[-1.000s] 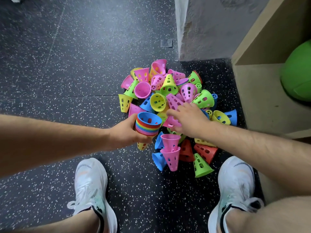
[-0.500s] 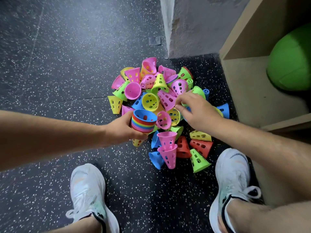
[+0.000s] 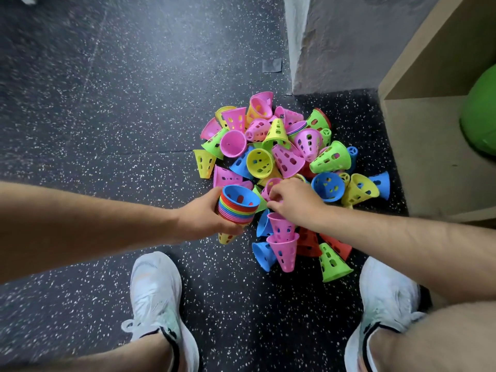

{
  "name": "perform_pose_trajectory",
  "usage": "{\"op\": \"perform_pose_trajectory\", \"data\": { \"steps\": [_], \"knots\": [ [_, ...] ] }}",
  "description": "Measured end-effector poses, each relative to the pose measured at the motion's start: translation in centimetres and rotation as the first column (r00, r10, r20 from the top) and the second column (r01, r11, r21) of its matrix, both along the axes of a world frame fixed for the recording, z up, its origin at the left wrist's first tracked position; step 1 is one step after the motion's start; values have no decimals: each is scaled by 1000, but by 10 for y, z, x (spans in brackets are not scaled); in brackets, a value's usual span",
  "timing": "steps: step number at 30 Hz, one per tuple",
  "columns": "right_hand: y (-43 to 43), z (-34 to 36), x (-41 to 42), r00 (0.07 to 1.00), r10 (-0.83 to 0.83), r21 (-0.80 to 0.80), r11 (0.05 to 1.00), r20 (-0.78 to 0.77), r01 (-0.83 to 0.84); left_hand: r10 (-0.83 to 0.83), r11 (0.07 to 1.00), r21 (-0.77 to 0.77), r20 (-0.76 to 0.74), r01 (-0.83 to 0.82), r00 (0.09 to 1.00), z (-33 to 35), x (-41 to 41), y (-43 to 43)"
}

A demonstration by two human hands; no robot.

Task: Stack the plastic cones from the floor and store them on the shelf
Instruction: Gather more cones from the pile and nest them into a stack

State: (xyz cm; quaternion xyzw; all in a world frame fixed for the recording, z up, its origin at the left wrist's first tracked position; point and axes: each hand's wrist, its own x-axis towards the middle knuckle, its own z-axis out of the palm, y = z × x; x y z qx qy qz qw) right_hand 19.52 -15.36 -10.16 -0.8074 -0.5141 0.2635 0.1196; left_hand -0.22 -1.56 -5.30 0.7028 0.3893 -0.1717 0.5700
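A heap of perforated plastic cones (image 3: 279, 159) in pink, yellow, green, blue and red lies on the dark speckled floor. My left hand (image 3: 204, 218) grips a nested stack of cones (image 3: 237, 206), wide ends up, a blue one on top and a yellow tip poking out below. My right hand (image 3: 295, 201) is just right of the stack, its fingers curled round a pink cone (image 3: 269, 185) at the heap's near side. Two nested pink cones (image 3: 283, 240) lie below that hand.
A wooden shelf (image 3: 418, 146) stands at the right with a green ball (image 3: 480, 114) inside. A grey wall corner (image 3: 322, 44) rises behind the heap. My two white shoes (image 3: 155, 294) (image 3: 386, 299) flank the near floor. A patch of tape (image 3: 271, 65) marks the floor.
My right hand moved left from the green and blue cones at the heap's right to a pink cone beside the stack. The left hand kept holding the stack in place.
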Motion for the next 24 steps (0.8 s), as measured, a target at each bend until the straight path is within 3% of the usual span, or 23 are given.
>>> {"op": "perform_pose_trajectory", "data": {
  "steps": [6, 12, 18, 24],
  "knots": [
    [-8, 24, 2, 998, -37, 224, 974, 45, 26, -18, 1000, -3, 16, 18, 1000, 1, -7, 5],
    [-22, 69, 9, 983, -100, 508, 846, -152, 165, -53, 999, 10, 59, 53, 997, 2, -1, 8],
    [-24, 79, -2, 977, 109, 484, 875, -185, -6, -48, 997, -55, 175, 59, 983, 22, 30, -5],
    [-30, 80, -11, 892, 75, 401, 908, -445, 124, 56, 983, -183, 227, -14, 972, 36, 25, -24]
  ]
}}
